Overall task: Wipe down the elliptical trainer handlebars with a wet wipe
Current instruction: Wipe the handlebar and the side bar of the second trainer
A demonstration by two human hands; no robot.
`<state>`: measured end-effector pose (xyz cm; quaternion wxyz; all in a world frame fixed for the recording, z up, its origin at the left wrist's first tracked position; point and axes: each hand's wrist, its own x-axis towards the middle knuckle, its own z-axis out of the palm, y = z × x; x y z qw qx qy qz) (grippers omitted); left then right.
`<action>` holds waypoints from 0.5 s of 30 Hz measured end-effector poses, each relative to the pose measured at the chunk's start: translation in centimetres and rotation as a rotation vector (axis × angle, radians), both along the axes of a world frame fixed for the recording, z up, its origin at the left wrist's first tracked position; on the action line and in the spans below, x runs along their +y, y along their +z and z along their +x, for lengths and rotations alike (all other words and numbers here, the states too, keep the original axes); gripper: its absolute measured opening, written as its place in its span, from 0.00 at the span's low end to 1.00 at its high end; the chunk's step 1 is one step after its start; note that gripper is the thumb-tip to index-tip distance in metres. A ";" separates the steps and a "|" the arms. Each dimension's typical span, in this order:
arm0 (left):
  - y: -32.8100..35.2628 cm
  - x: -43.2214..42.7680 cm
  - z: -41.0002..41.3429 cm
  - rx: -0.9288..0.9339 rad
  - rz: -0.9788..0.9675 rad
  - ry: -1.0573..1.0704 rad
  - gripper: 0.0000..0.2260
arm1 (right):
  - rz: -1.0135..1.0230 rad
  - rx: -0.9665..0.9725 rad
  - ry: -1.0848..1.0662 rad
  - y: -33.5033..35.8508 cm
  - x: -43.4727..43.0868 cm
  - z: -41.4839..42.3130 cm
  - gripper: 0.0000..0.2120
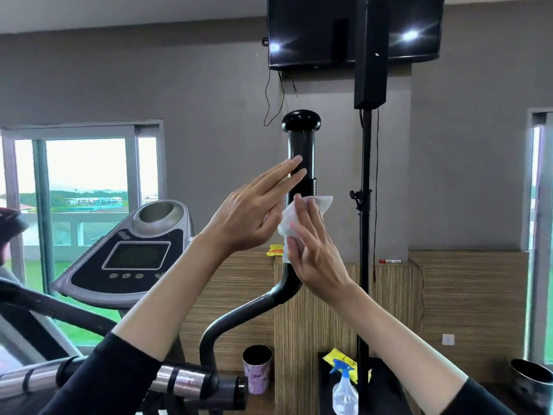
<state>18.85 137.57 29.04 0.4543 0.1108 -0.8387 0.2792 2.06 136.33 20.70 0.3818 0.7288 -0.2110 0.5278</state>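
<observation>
A black upright handlebar of the elliptical trainer rises in the middle of the view, capped by a round knob. My right hand presses a white wet wipe against the handlebar's lower grip with straight fingers. My left hand is held open beside the bar, its straight fingertips reaching the grip just above the wipe. The bar bends down and left into a grey tube.
The trainer's console stands at the left. A speaker stand rises close behind the handlebar on the right. A spray bottle, a purple cup and a yellow packet sit below and behind.
</observation>
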 end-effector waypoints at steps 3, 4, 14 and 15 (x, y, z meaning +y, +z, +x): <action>-0.4 -0.1 -0.2 0.011 0.024 -0.017 0.26 | 0.017 0.023 0.024 -0.7 -0.1 -0.6 0.12; -0.5 -0.2 -0.3 0.017 0.036 -0.023 0.25 | 0.024 0.021 0.038 -0.8 -0.1 -0.7 0.13; -1.1 -0.1 -0.6 0.110 0.140 -0.108 0.25 | 0.112 -0.100 -0.067 0.9 0.7 0.5 0.23; -1.5 -0.2 -0.7 0.148 0.162 -0.131 0.25 | 0.107 -0.106 -0.064 0.9 0.7 0.5 0.23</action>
